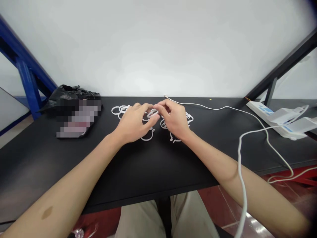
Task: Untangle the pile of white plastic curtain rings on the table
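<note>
Above the middle of the black table, a white plastic curtain ring [153, 114] is pinched between the fingertips of both hands. My left hand [132, 123] grips it from the left, thumb and fingers curled round its edge. From the other side my right hand [177, 120] holds it with thumb and forefinger closed. More white rings [115, 110] lie in a loose group behind my left hand, partly covered by it. One ring [148, 139] with a gap lies below that hand. Further rings [190, 117] show around my right hand, and an opened one [175, 141] lies under its wrist.
A black plastic bag [71, 91] and a blurred-out item [80, 119] lie on the table [148, 172] at left. At right stands a white device [279, 120]. A white cable [240, 158] hangs across my right forearm; another cable [218, 108] runs along the back.
</note>
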{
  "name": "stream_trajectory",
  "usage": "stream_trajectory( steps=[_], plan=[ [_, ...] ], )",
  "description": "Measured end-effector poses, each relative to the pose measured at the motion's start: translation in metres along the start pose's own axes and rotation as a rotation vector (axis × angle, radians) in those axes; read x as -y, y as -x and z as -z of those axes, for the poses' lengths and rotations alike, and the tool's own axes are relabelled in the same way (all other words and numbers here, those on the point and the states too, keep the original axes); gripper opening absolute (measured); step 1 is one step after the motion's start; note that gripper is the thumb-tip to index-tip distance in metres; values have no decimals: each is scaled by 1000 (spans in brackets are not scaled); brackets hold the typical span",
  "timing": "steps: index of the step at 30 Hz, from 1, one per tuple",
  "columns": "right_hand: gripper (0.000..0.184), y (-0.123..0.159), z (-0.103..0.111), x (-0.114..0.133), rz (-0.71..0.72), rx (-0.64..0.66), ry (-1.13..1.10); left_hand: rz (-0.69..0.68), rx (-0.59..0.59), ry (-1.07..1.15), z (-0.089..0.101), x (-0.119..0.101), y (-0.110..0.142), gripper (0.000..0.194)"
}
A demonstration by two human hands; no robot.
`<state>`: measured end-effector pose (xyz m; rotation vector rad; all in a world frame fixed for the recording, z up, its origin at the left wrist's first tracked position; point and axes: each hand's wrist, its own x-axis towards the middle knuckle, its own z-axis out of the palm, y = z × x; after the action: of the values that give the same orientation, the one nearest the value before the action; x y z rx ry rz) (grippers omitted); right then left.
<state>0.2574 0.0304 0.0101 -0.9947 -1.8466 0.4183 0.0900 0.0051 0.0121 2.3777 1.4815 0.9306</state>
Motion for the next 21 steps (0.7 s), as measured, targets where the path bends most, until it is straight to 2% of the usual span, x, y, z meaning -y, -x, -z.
stream_trajectory(
  steps=[7,16,21],
  plan=[
    [21,0,0,0,7,-5,29,-11,33,26,-4,2,-1,34],
    [22,1,0,2,45,10,80,-13,-1,50,-4,1,0,27],
    [26,2,1,1,13,66,120,20,-20,46,-5,3,-2,25]
  ],
)
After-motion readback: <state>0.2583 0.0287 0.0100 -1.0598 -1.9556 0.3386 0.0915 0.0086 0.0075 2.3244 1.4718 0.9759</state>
